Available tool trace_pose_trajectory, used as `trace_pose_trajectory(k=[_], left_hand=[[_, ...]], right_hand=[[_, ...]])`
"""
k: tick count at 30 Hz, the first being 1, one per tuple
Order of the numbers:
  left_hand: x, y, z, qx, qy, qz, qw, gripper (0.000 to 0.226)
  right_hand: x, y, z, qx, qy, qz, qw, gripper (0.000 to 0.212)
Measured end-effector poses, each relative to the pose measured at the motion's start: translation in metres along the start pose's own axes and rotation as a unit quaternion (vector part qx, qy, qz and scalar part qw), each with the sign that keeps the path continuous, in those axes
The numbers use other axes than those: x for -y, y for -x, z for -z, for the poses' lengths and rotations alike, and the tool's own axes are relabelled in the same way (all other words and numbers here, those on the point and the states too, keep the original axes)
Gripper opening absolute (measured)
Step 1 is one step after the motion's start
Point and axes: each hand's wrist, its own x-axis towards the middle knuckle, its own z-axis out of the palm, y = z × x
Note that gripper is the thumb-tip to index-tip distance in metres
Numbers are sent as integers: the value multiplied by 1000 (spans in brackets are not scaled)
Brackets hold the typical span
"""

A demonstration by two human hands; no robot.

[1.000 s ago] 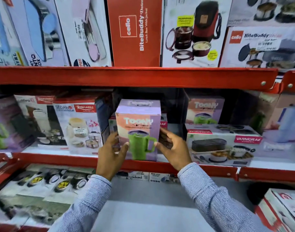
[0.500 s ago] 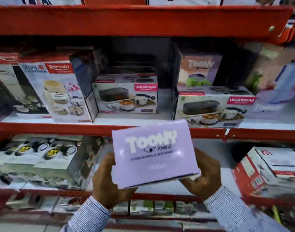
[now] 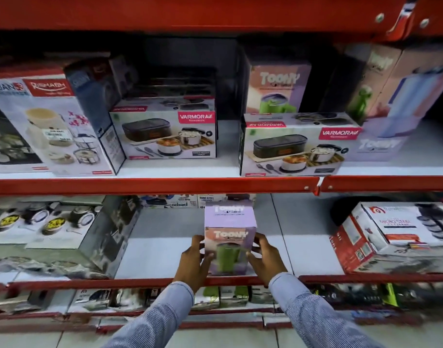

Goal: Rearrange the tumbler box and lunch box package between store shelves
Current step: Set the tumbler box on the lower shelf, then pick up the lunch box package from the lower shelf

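Observation:
A lilac Toony tumbler box with a green mug printed on it stands upright near the front edge of the lower white shelf. My left hand grips its left side and my right hand grips its right side. On the shelf above sit two Varmora lunch box packages, one in the middle and one to its right. A second Toony tumbler box stands behind the right package.
A tall Rishabh box stands at the left of the upper shelf. Toony boxes crowd its right end. On the lower shelf a grey box lies left and a red-and-white steel set box right. Red shelf rails cross the view.
Both hands have carried the tumbler box down from the upper shelf to the lower shelf and turned it upright. The view has tilted downward.

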Motion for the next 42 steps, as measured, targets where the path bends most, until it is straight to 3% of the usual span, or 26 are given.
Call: trace_pose_trajectory(k=[9,12,15,19,22,26,30,33,36,39,42], left_hand=[[20,3,-2,23,-25,66,997,43],[8,3,14,-99,-1,101,990,39],[-34,4,43,-250,36,70,965,29],[-109,-12,70,-308,132,-22,942,24],[-157,-33,74,-291,157,-95,939,18],[-197,-65,68,-203,154,-70,964,31],[-211,-84,56,-107,119,-44,986,58],[-217,-89,51,-76,122,-45,989,65],[-225,-83,54,-116,133,-71,982,63],[-227,-72,69,-160,117,-134,971,78],[-223,-63,89,-199,121,-134,963,78]], right_hand=[[-22,1,-7,-7,11,-63,998,52],[-7,5,7,-71,-11,-39,997,46],[24,10,29,-189,-23,31,981,43],[70,5,66,-324,-60,97,939,27],[99,-9,98,-409,-89,140,898,16],[121,-34,145,-474,-100,122,866,33],[126,-58,178,-422,-85,15,902,59],[127,-68,189,-354,-66,5,933,58],[140,-59,190,-378,-93,41,920,51],[158,-35,184,-420,-94,98,898,51],[179,-17,173,-419,-90,134,894,44]])
